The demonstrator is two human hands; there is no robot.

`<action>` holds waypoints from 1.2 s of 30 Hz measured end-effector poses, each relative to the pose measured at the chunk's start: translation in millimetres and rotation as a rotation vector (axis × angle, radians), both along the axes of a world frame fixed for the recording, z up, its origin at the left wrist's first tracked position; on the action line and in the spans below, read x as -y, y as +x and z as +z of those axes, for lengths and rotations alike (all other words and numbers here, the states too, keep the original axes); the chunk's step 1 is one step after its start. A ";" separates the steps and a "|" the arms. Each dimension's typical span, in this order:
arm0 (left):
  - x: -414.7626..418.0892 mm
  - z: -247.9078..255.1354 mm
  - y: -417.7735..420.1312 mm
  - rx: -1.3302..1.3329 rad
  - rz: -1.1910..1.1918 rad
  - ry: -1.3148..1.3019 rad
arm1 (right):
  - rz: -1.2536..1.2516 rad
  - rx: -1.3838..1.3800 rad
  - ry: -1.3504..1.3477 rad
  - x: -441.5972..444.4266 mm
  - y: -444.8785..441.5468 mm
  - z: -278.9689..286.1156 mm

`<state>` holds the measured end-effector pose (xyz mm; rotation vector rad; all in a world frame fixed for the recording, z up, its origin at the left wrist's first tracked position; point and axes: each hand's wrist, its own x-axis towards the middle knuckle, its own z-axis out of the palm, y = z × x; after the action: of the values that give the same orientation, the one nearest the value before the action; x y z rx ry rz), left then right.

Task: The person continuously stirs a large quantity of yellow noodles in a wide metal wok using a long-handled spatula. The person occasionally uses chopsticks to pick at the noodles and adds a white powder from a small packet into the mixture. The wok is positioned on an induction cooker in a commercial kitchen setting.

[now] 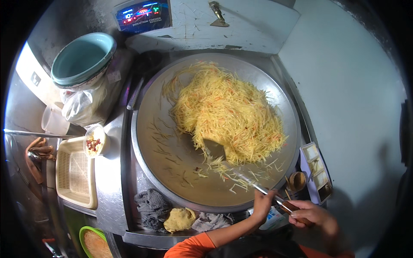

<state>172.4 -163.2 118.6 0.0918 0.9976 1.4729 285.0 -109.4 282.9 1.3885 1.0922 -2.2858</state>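
Observation:
A long-handled wok spatula [245,178] reaches into a large wok [161,180], its blade against the near edge of a heap of shredded potato [232,113] flecked with orange shreds. My left hand [264,203] grips the metal shaft just over the wok's near rim. Farther back, my right hand [311,215] is closed around the brown wooden grip. The heap fills the middle and far right of the wok, and loose shreds stick to the bare metal at the left and front. Part of the blade is hidden by the shreds.
At the right stand a seasoning box [316,172] and a brown jar [297,181]. Cloths [179,220] lie along the near rim. To the left are a plastic basket [75,174], a tub of chopped garlic-like bits [94,142] and stacked basins [84,61]. An induction cooker panel [143,16] glows behind.

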 end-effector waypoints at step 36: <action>-41.1 104.9 -37.1 0.121 -0.258 0.161 | -0.401 -0.255 0.233 31.0 -4.4 45.0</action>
<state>135.3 -122.1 223.6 0.2364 0.7391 1.3027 280.6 -140.3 327.9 1.5520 1.2882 -2.7555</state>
